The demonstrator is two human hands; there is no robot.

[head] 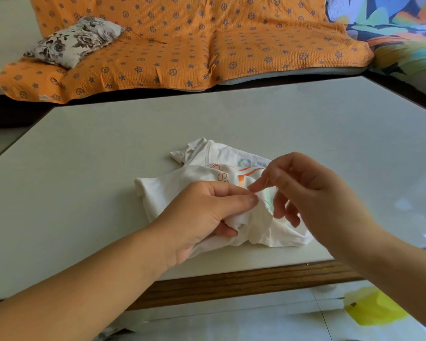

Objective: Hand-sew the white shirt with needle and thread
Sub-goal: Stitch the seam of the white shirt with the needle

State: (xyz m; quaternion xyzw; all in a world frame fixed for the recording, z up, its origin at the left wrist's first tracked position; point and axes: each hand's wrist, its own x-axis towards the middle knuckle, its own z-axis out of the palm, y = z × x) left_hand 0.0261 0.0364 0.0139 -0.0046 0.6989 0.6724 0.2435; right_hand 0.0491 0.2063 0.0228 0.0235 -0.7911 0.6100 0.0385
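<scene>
1. White shirt [165, 193]: one, crumpled on the near middle of the table [108, 143], close to its near edge.
2. Left hand [202, 212]: a fold of the shirt is gripped between the thumb and curled fingers.
3. Right hand [305, 190]: a fine thread [268, 205] is pinched between thumb and forefinger just right of the held fold. The other fingers are loosely spread.
4. Needle: it cannot be made out, so none is counted.
5. Risk: a left fingertip could be pricked, since the fold is held right at the stitching spot.
6. Risk: the slack thread could be tangled or knotted if pulled through quickly.
7. Risk: two bunched layers could be sewn together unnoticed.
8. Risk: the fold could be lost if the grip is eased.
9. Count, task items: one shirt, one thread, two hands.
10. Count, beyond: one table, one orange cover [182, 45], one floral cushion [76, 40] far left, and one yellow object [371, 308] on the floor, near right.
</scene>
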